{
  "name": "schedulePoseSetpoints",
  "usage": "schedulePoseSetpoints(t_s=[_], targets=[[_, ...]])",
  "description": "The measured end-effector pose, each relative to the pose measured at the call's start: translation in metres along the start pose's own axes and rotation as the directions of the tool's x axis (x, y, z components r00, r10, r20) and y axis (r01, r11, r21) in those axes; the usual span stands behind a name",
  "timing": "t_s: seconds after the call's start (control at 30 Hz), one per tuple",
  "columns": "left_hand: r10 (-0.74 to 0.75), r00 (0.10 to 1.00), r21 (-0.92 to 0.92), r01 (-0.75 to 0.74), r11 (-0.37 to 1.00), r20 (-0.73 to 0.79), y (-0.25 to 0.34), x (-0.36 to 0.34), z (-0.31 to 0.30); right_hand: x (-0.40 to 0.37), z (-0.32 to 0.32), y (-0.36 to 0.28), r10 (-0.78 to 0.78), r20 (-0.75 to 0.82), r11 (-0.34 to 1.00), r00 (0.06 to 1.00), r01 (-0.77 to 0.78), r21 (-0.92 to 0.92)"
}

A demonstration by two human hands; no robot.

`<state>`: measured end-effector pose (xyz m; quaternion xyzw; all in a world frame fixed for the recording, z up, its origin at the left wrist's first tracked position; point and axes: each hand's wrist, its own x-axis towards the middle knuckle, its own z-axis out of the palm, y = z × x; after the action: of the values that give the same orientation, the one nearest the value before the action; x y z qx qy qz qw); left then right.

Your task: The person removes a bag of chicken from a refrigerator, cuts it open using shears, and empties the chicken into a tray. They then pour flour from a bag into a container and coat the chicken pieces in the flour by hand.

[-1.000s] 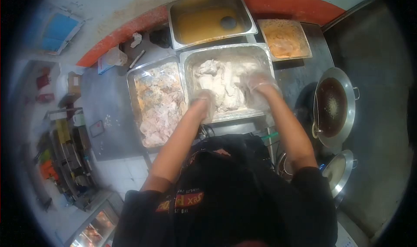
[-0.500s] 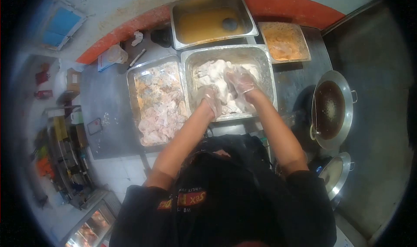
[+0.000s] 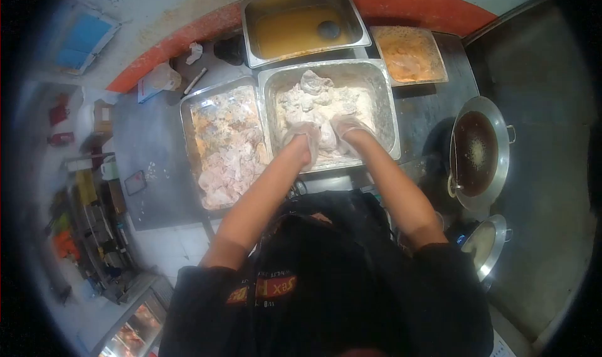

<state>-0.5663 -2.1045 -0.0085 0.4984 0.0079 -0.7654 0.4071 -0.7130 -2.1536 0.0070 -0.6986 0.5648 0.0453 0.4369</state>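
Observation:
Both of my hands wear clear plastic gloves and are low in a metal pan [image 3: 393, 131] of white flour [image 3: 370, 103]. My left hand [image 3: 303, 137] is at the pan's near left, my right hand [image 3: 349, 130] a little to its right. Between them lies a flour-coated piece of meat [image 3: 327, 137]. Flour and the backs of the hands hide most of the fingers, so their grip does not show. Farther back in the same pan, more coated meat pieces [image 3: 315, 83] rest in a heap.
On the left, a tray [image 3: 188, 140] holds many pale floured pieces [image 3: 229, 172]. Behind stands a deep pan of yellowish liquid [image 3: 288, 34]; an orange-crusted tray [image 3: 411, 56] is at back right. A wok of dark oil [image 3: 475, 153] and another pan [image 3: 483, 247] stand right.
Both hands have come lower and nearer to me in the flour pan. The heap of floured pieces at its back is now uncovered, and the flour there lies differently.

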Motion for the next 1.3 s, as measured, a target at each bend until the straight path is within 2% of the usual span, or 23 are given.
schedulePoseSetpoints(t_s=[0.03, 0.1, 0.17, 0.2, 0.3, 0.37, 0.4, 0.43, 0.47, 0.53, 0.6, 0.67, 0.7, 0.77, 0.8, 0.9, 0.97, 1.03, 1.1, 1.17, 1.23, 1.27, 1.3], targets=[[-0.022, 0.999, 0.019, 0.023, 1.0, -0.029, 0.001, -0.009, 0.011, 0.003, 0.008, 0.003, 0.218, -0.018, 0.752, 0.976, -0.156, 0.64], [-0.032, 0.998, 0.035, 0.034, 0.999, -0.049, 0.012, -0.022, 0.027, -0.004, -0.007, -0.005, 0.207, -0.061, 0.766, 0.976, -0.123, 0.632], [-0.096, 0.995, -0.185, 0.095, 0.978, 0.006, 0.014, -0.033, 0.03, -0.023, -0.024, -0.017, 0.2, -0.112, 0.782, 0.973, -0.09, 0.617], [-0.104, 0.995, -0.189, 0.102, 0.977, 0.001, 0.015, -0.041, 0.032, -0.034, -0.032, -0.023, 0.2, -0.13, 0.787, 0.971, -0.08, 0.612], [-0.046, 0.999, -0.225, 0.044, 0.973, -0.005, 0.023, -0.066, 0.029, -0.064, -0.076, -0.041, 0.218, -0.125, 0.804, 0.968, -0.105, 0.585], [0.119, 0.982, 0.268, -0.076, 0.96, -0.146, 0.024, -0.08, 0.018, -0.065, -0.093, -0.032, 0.231, -0.114, 0.812, 0.966, -0.127, 0.569], [0.122, 0.982, 0.272, -0.079, 0.959, -0.145, 0.023, -0.08, 0.011, -0.055, -0.098, -0.022, 0.193, -0.163, 0.878, 0.967, -0.096, 0.469], [0.346, 0.938, 0.88, -0.159, 0.447, -0.007, 0.018, -0.079, 0.003, -0.042, -0.098, -0.013, 0.153, -0.205, 0.93, 0.967, -0.07, 0.362], [0.395, 0.883, 0.931, -0.111, -0.348, 0.253, 0.015, -0.077, 0.0, -0.018, -0.09, -0.001, 0.174, -0.242, 0.958, 0.955, -0.107, 0.267], [0.382, 0.909, 0.935, -0.023, -0.354, 0.167, 0.021, -0.075, 0.01, 0.045, -0.054, 0.032, 0.196, -0.323, 0.971, 0.926, -0.138, 0.193], [0.379, 0.923, 0.933, 0.073, -0.352, 0.07, 0.018, -0.061, 0.009, 0.066, -0.04, 0.026, 0.2, -0.4, 0.979, 0.894, -0.168, 0.115], [0.473, 0.878, 0.981, -0.014, 0.193, -0.08, -0.003, -0.022, -0.017, 0.07, -0.029, 0.007, 0.185, -0.493, 0.978, 0.85, -0.107, 0.181], [0.48, 0.874, 0.982, -0.012, 0.19, -0.082, -0.006, -0.01, -0.023, 0.074, -0.029, 0.005, 0.179, -0.494, 0.978, 0.851, -0.098, 0.184], [0.309, 0.922, 0.568, -0.129, 0.813, -0.234, -0.007, 0.009, -0.026, 0.079, -0.029, 0.006, 0.216, -0.171, 0.847, 0.961, -0.097, 0.523], [0.308, 0.923, 0.572, -0.127, 0.81, -0.231, 0.001, 0.007, -0.024, 0.064, -0.036, -0.006, 0.219, -0.173, 0.844, 0.96, -0.098, 0.527], [0.161, 0.974, 0.334, -0.101, 0.937, -0.158, 0.022, -0.005, -0.017, 0.03, -0.046, -0.032, 0.082, -0.13, 0.871, 0.988, -0.007, 0.492], [0.134, 0.981, 0.3, -0.088, 0.95, -0.137, 0.022, -0.019, -0.015, 0.024, -0.039, -0.042, 0.02, -0.103, 0.98, 0.995, 0.001, 0.198], [0.114, 0.979, 0.222, -0.075, 0.972, -0.169, 0.021, -0.019, -0.009, 0.007, -0.038, -0.056, 0.029, -0.152, 0.975, 0.988, 0.005, 0.221], [0.074, 0.975, 0.135, -0.046, 0.99, -0.209, 0.019, -0.025, 0.004, -0.028, -0.047, -0.081, 0.165, -0.285, 0.919, 0.944, -0.042, 0.393], [0.084, 0.991, -0.161, -0.1, 0.982, -0.106, 0.022, -0.035, 0.019, -0.034, -0.058, -0.083, 0.128, -0.311, 0.931, 0.942, -0.006, 0.365], [0.059, 0.981, -0.147, -0.087, 0.985, -0.183, 0.021, -0.034, 0.003, -0.048, -0.084, -0.086, -0.086, -0.473, 0.903, 0.877, 0.269, 0.336], [0.043, 0.966, -0.131, -0.079, 0.988, -0.257, 0.022, -0.035, -0.006, -0.049, -0.091, -0.078, -0.092, -0.468, 0.905, 0.879, 0.27, 0.329], [0.046, 0.965, -0.138, -0.084, 0.987, -0.256, 0.032, -0.054, 0.0, -0.05, -0.099, -0.067, -0.17, -0.541, 0.858, 0.823, 0.394, 0.329]])
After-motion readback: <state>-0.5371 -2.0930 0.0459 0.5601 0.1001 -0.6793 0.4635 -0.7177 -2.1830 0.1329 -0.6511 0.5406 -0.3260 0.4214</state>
